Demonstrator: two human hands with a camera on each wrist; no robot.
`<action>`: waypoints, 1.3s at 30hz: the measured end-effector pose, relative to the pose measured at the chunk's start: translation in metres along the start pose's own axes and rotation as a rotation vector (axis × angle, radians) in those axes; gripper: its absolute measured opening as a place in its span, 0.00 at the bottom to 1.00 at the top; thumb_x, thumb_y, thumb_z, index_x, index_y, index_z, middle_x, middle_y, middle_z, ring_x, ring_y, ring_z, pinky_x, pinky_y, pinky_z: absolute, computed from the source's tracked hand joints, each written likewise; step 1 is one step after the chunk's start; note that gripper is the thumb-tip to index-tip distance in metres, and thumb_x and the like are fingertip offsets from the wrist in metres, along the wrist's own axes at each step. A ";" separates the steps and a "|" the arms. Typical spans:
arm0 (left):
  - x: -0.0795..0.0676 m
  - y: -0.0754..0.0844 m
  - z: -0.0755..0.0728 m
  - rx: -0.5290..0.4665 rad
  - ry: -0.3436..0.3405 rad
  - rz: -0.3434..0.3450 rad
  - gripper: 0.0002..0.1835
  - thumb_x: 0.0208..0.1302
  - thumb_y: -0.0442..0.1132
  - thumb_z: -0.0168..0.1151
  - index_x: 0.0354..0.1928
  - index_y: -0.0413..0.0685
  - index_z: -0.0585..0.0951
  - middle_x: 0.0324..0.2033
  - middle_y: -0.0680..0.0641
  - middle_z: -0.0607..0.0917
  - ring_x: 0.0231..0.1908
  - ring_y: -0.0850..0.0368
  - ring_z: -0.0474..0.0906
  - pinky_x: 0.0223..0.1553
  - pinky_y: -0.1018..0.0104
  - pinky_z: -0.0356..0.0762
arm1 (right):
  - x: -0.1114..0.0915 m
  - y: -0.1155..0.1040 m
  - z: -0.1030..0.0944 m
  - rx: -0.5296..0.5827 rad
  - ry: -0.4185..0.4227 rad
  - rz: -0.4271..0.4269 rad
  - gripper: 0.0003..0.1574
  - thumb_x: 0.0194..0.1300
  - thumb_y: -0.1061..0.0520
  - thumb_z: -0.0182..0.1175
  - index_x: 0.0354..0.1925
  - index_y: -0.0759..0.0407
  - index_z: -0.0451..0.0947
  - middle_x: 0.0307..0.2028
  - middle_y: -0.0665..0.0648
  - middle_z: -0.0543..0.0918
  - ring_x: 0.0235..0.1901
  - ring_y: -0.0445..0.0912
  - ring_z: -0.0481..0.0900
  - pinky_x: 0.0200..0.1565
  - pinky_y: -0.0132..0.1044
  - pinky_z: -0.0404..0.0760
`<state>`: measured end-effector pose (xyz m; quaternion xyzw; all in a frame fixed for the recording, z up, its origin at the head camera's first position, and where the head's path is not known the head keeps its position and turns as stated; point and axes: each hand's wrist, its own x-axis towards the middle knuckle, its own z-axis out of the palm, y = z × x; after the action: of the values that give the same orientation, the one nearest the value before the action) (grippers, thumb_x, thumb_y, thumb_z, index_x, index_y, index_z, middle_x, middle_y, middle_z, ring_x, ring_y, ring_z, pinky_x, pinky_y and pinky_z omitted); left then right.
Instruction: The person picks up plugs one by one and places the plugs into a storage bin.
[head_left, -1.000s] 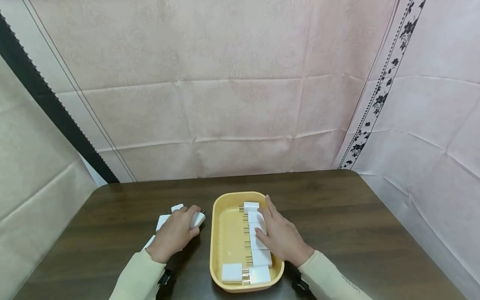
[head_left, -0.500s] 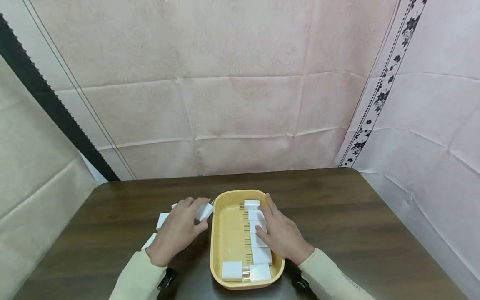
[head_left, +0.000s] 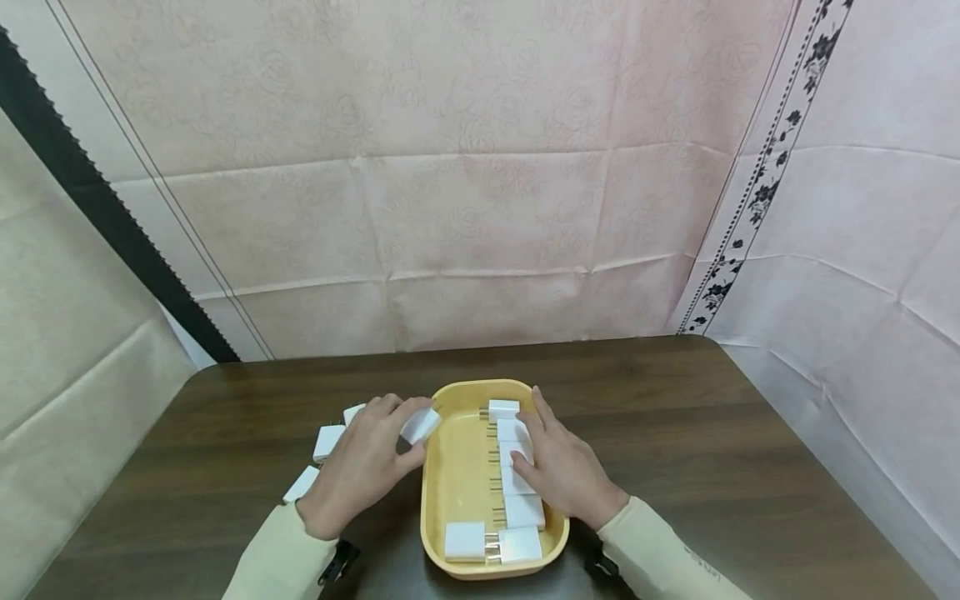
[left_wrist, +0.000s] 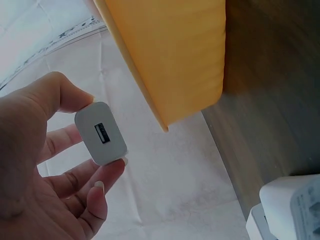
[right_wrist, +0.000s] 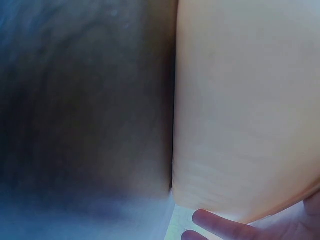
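Observation:
My left hand [head_left: 367, 462] pinches a white USB charger [head_left: 421, 425] between thumb and fingers, at the left rim of a yellow tray [head_left: 426, 508]. In the left wrist view the charger [left_wrist: 101, 134] shows its USB port toward the camera, beside the tray's outer wall [left_wrist: 175, 55]. My right hand [head_left: 566, 471] lies over the tray's right rim, fingers extended, partly covering a column of white chargers [head_left: 522, 510] with prongs pointing left. At the near end, another charger [head_left: 464, 542] faces a charger [head_left: 521, 546] prong to prong. The right wrist view shows mostly the tray's wall [right_wrist: 245, 110].
Left of my left hand, several white chargers stand on the dark wooden table [head_left: 645, 392], among them a charger [head_left: 328, 442] and a nearer charger [head_left: 302, 483]. A pale patterned cloth [head_left: 480, 217] hangs behind the table, with more cloth at both sides.
My left hand has moved right with the charger, from beside the chargers on the table to the tray's left rim. My right hand has stayed in place.

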<state>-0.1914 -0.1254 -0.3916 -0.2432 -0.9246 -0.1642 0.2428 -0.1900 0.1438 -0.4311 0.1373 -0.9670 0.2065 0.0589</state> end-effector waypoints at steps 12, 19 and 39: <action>0.001 0.010 -0.002 0.006 -0.019 0.070 0.25 0.52 0.42 0.73 0.55 0.55 0.85 0.35 0.55 0.83 0.34 0.62 0.72 0.31 0.72 0.68 | 0.000 0.000 -0.001 0.000 -0.002 0.001 0.35 0.70 0.45 0.62 0.69 0.58 0.68 0.80 0.65 0.49 0.60 0.54 0.79 0.48 0.47 0.84; -0.002 0.015 -0.001 0.011 -0.038 0.128 0.25 0.53 0.43 0.72 0.56 0.57 0.84 0.36 0.57 0.83 0.34 0.63 0.71 0.36 0.68 0.73 | 0.000 0.000 -0.001 0.005 -0.001 0.002 0.35 0.70 0.44 0.62 0.68 0.58 0.68 0.80 0.65 0.49 0.62 0.55 0.78 0.51 0.49 0.84; -0.009 0.028 0.008 -0.085 -0.133 0.210 0.22 0.57 0.45 0.73 0.56 0.58 0.84 0.41 0.58 0.83 0.39 0.64 0.74 0.41 0.66 0.76 | -0.001 0.000 0.000 0.022 -0.006 -0.013 0.34 0.70 0.45 0.62 0.67 0.59 0.69 0.80 0.66 0.49 0.63 0.57 0.78 0.49 0.50 0.84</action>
<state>-0.1729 -0.1022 -0.3972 -0.3591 -0.9003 -0.1603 0.1865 -0.1895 0.1441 -0.4317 0.1450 -0.9638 0.2165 0.0559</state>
